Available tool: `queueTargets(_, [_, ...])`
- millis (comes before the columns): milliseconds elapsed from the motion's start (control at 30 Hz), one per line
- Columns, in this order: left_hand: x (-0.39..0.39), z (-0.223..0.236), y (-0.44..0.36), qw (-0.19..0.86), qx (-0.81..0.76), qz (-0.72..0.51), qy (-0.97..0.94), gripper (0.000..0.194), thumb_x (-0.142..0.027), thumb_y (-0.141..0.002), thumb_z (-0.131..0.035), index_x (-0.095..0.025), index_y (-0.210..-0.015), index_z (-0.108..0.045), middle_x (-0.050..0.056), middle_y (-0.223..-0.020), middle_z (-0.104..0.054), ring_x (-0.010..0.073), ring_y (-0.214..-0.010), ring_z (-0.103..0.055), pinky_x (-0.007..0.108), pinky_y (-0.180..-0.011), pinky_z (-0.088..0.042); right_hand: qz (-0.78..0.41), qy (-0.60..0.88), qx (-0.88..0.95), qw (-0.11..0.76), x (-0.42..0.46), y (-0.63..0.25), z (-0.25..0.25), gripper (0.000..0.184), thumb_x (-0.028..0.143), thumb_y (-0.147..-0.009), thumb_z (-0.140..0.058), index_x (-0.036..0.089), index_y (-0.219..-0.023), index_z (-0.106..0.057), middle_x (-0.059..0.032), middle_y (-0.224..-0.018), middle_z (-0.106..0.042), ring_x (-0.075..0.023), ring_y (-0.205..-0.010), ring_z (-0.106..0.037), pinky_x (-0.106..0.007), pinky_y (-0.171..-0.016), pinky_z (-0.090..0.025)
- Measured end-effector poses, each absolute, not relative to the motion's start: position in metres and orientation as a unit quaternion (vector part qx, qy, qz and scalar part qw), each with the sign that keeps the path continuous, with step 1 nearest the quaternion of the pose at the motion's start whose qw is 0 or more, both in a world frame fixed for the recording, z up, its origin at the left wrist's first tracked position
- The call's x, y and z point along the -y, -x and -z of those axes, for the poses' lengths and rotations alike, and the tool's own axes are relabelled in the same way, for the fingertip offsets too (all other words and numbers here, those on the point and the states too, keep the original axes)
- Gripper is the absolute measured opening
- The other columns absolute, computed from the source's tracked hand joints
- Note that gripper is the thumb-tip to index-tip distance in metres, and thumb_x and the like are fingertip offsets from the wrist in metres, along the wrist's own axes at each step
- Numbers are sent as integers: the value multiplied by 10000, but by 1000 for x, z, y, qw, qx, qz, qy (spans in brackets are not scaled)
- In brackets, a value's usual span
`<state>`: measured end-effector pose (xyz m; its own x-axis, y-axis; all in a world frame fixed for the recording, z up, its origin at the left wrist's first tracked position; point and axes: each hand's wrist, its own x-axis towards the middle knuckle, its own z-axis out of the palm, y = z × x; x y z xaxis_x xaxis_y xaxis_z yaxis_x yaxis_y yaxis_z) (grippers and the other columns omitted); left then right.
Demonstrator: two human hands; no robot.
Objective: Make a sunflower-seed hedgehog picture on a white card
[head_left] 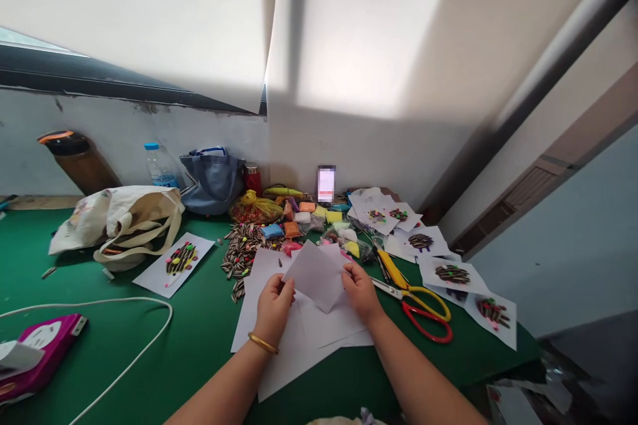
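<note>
A small white sheet of paper (317, 276) is held up between my two hands, one corner pointing toward me. My left hand (275, 305), with a gold bangle at the wrist, pinches its left edge. At the right edge, my right hand (361, 289) grips it between thumb and fingers. Larger white sheets (284, 365) lie overlapping on the table underneath. Just right of my right hand rest scissors (423, 312) with one red and one yellow handle, beside a yellow utility knife (393, 270). A pile of striped sunflower seeds (244, 246) spreads left of the sheets.
Bagged coloured clay (292, 230) sits behind the paper, with a phone (326, 184) standing beyond. Seed pictures on cards (452, 273) lie along the right. One card (175, 264), a canvas bag (119, 219), a blue bag (212, 182) and a white cable (167, 325) are left.
</note>
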<state>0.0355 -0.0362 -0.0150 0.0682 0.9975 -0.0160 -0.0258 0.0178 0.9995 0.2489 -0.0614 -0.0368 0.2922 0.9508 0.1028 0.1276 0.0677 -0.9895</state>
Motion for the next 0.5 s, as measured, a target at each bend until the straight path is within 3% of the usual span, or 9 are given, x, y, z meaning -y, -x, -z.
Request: queueTargets(500, [32, 19, -35, 528, -474, -469, -526, 282, -462, -751, -605, -188, -814, -585, -13, -638, -562, 147, -564, -537, 251, -532, -434, -356, 583, 465, 563, 59, -249, 34, 170, 354, -798, -549, 196, -846, -588, 11, -695, -584, -143, -601, -492, -245, -553, -377])
